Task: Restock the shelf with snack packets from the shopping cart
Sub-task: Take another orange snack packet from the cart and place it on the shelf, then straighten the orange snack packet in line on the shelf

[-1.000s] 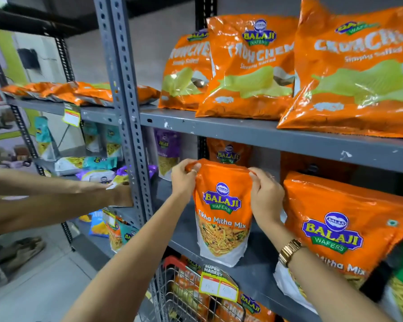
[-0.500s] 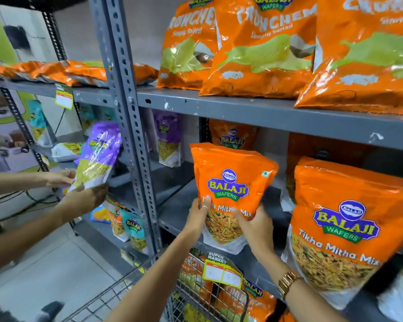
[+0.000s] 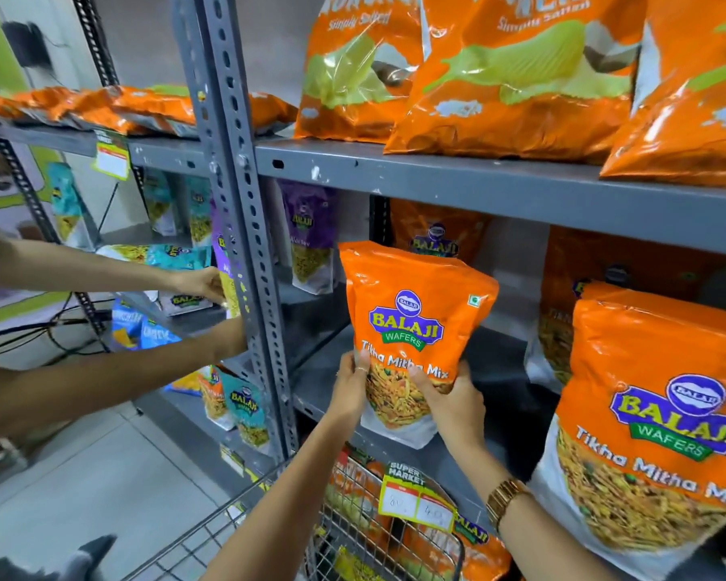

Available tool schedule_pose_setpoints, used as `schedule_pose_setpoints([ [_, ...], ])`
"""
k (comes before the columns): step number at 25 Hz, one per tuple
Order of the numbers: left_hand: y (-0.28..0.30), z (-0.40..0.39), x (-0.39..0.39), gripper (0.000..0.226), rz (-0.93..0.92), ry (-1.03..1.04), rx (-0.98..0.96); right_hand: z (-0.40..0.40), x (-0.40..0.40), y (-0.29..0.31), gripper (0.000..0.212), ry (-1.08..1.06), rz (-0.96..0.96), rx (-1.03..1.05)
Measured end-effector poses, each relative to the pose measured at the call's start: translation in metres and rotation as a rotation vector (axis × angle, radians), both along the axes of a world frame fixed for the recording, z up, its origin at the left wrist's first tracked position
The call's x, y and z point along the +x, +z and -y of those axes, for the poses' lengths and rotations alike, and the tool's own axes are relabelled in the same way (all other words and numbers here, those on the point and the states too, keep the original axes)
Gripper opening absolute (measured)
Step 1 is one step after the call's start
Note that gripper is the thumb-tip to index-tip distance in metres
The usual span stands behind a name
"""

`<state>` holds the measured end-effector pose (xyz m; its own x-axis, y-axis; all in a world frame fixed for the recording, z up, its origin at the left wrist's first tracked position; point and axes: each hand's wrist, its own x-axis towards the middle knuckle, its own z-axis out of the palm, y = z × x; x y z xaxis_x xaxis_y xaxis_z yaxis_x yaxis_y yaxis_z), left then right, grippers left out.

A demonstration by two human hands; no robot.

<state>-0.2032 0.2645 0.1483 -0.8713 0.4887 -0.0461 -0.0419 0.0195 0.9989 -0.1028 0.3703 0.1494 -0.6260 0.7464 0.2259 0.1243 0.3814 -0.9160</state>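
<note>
An orange Tikha Mitha Mix packet stands upright at the front of the grey middle shelf. My left hand grips its lower left side and my right hand, with a gold watch on the wrist, grips its lower right side. A second packet of the same kind stands to the right, nearer the camera. More orange packets stand behind, partly hidden. The wire shopping cart sits below the shelf edge with several orange packets inside.
Another person's arms reach into the left shelf bay among purple and teal packets. A perforated grey upright divides the bays. Big orange chip bags fill the upper shelf. A yellow price tag hangs from the shelf edge.
My hands slid from the packet's top corners down to its lower sides, and the packet now stands slightly further back. The other person's hands carried a purple packet into the left bay.
</note>
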Motion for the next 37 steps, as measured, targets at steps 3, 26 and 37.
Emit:
schedule_pose_setpoints([
  [3,-0.001,0.004,-0.021,0.029,-0.006,0.020,0.050,-0.001,-0.025,-0.001,0.053,0.011,0.026,0.000],
  [26,-0.013,0.013,-0.003,0.025,-0.333,0.316,-0.291,0.011,0.025,-0.006,0.028,-0.216,-0.270,0.109],
  [37,0.026,-0.050,0.113,0.014,-0.411,-0.034,-0.136,-0.023,0.177,0.031,0.023,-0.472,-0.312,0.561],
])
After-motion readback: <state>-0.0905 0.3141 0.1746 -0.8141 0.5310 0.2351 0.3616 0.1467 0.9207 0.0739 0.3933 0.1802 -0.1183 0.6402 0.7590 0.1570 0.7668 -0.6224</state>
